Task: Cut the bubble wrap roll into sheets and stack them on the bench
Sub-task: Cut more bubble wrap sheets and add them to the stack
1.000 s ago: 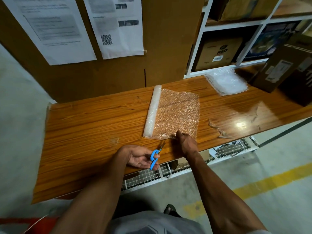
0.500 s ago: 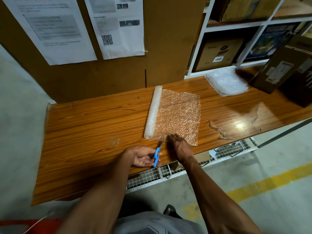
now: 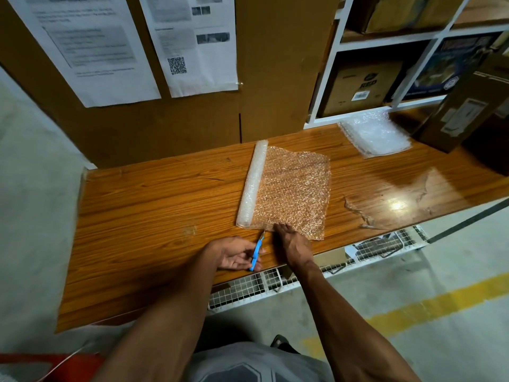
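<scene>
**Blue scissors at the edge of the unrolled wrap**

Blue-handled scissors (image 3: 256,253) sit in the left grip (image 3: 237,253), fingers curled round the handles, blades pointing away toward the near edge of the bubble wrap roll (image 3: 252,186). Just right of that grip, the right grip (image 3: 293,244) presses flat with straight fingers on the unrolled sheet (image 3: 296,188) lying on the wooden bench (image 3: 154,216). Far beyond and right of both grips lies a stack of cut sheets (image 3: 376,135).
</scene>
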Demonstrator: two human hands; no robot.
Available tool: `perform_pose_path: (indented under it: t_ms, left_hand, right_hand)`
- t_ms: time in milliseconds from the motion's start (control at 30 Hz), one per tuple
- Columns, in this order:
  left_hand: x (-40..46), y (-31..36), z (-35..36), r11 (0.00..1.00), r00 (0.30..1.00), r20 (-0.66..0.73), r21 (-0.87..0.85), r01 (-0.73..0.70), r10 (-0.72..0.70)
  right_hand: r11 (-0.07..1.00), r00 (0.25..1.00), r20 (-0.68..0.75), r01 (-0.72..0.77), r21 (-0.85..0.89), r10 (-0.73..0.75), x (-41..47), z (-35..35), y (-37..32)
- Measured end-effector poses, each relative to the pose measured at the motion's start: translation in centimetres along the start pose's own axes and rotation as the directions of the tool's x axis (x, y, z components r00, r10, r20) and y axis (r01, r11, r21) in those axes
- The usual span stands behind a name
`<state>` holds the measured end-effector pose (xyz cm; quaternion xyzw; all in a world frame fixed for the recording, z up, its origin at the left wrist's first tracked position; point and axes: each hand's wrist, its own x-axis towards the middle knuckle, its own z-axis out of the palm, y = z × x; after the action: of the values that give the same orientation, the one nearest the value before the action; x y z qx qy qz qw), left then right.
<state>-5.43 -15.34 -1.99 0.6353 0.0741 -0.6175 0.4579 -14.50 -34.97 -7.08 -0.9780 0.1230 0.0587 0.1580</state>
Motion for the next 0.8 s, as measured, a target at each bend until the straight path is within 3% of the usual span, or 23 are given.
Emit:
perform_pose_path:
  t_ms: [300, 400, 533, 600, 800]
  left_hand:
    - [0.0, 0.6, 1.0, 1.0, 0.999, -0.033, -0.007, -0.001, 0.001]
    - [-0.4, 0.6, 1.3, 1.0, 0.999, -0.042, -0.002, -0.008, 0.008]
    - [-0.5, 0.4, 1.8, 0.999, 0.995, -0.097, -0.012, -0.038, 0.037]
    - [-0.2, 0.2, 1.9, 0.998, 0.991, -0.118, -0.02, -0.065, 0.063]
    - [-0.5, 0.6, 1.8, 0.999, 0.997, -0.079, -0.044, -0.026, 0.023]
  right_hand:
    - [0.999, 1.0, -0.015, 0.02, 0.03, -0.019, 0.0, 0.6, 0.3]
    - [0.99, 0.998, 0.016, -0.055, 0.132, 0.053, 0.5, 1.4, 0.8]
    - [0.77, 0.954, 0.177, -0.299, 0.564, 0.242, 0.4, 1.3, 1.1]
    - [0.697, 0.94, 0.218, -0.34, 0.631, 0.262, 0.4, 1.0, 1.1]
    - [0.649, 0.93, 0.226, -0.364, 0.668, 0.289, 0.1, 0.3, 0.7]
